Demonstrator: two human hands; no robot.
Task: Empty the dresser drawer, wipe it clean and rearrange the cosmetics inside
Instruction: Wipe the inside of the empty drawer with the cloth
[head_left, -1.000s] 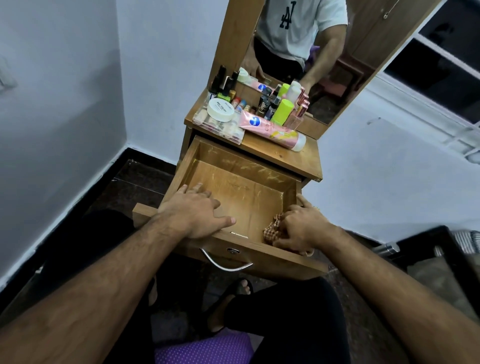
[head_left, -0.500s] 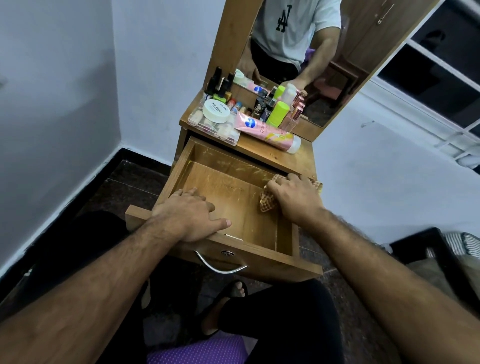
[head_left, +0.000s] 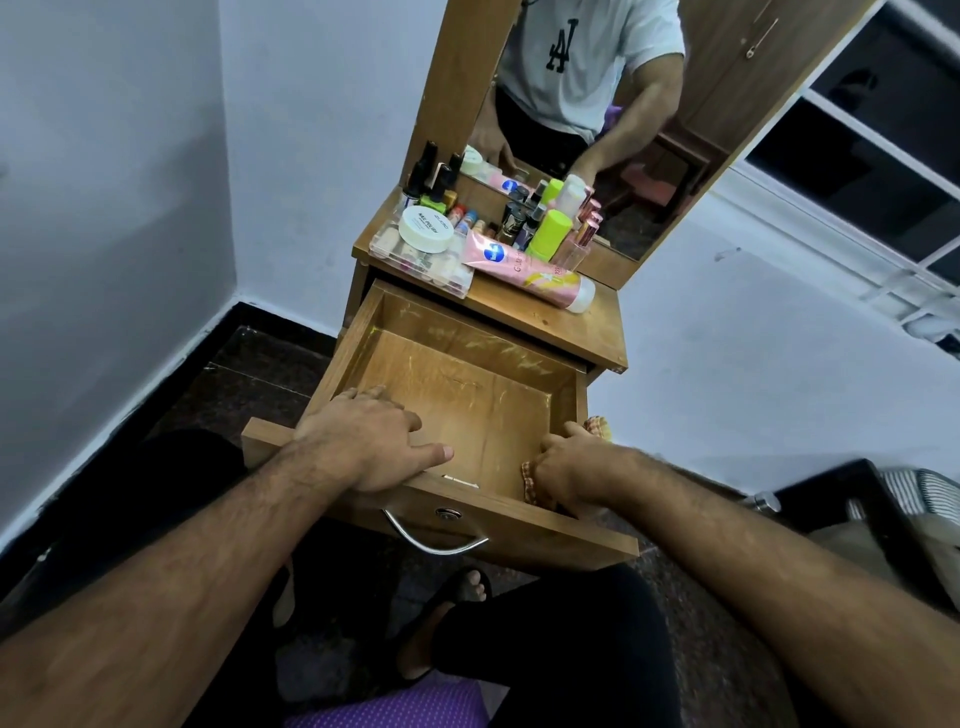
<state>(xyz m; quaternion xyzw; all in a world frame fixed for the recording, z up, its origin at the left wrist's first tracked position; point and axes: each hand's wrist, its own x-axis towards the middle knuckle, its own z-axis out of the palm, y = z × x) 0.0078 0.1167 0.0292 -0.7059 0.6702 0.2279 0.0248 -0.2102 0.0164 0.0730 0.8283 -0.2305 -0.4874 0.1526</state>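
My left hand (head_left: 363, 441) lay flat with fingers straight on the front left corner of the drawer (head_left: 363, 332), steadying it. My right hand (head_left: 569, 467) was curled round the cloth (head_left: 529, 480), pressing it into the front right corner against the side wall; a bit of the checked cloth also showed over the wall behind my knuckles. One drawer, one cloth, one metal handle (head_left: 431, 540) on the front, two hands.

The drawer was pulled far out and I was leaning on it with both hands, so I judged it could tip or slip off its runners if I pushed down harder. Its bottom was bare, with pale smears on the back wall that a corner-only wipe would miss. Something small and pale lay just inside the front wall (head_left: 460, 480); I could not tell what it was, and the cloth might drag it along.

Further off, the cosmetics waited on the table (head_left: 597, 332), touching one another: one white jar (head_left: 427, 228) on one clear case (head_left: 415, 260), one pink tube (head_left: 530, 270) lying on its side near the edge, one green bottle (head_left: 548, 234), and a cluster of small dark bottles (head_left: 436, 176) too tight to count. The tube, I judged, could roll off and fall into the drawer if I jolted the table. Behind stood one mirror (head_left: 597, 104).
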